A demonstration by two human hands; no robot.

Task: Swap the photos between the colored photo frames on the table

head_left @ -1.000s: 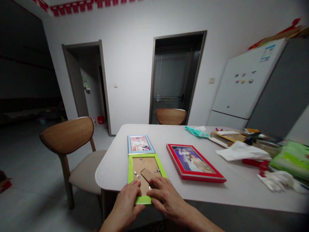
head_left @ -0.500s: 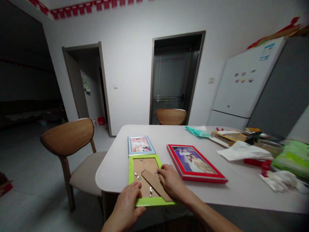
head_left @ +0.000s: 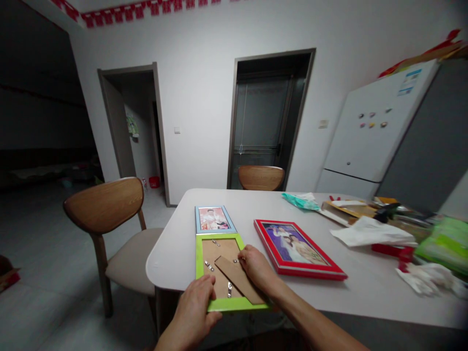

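Observation:
A green picture frame [head_left: 199, 258] lies face down near the table's front edge, its brown backing board [head_left: 219, 251] facing up. Across the board slants a brown stand leg [head_left: 236, 278]. Small metal clips, one of them a lower clip [head_left: 229, 290], sit around the board's edges. My left hand [head_left: 193, 304] grips the frame's lower left corner, fingers on top and thumb at the near edge. Curled over the right side, my right hand [head_left: 258, 268] has its fingertips pinched at the right metal clip [head_left: 235, 261]; the fingers partly hide that spot.
A blue photo frame [head_left: 198, 222] touches the green one's far edge. To the right lies a red photo frame [head_left: 268, 251], face up. Packaging, a white paper sheet [head_left: 371, 231] and a green bag [head_left: 444, 243] crowd the table's right side. A wooden chair [head_left: 106, 204] stands left.
The view has shifted slightly. My right fingers have moved a little at the right clip; my left hand keeps its hold and the frames lie where they were.

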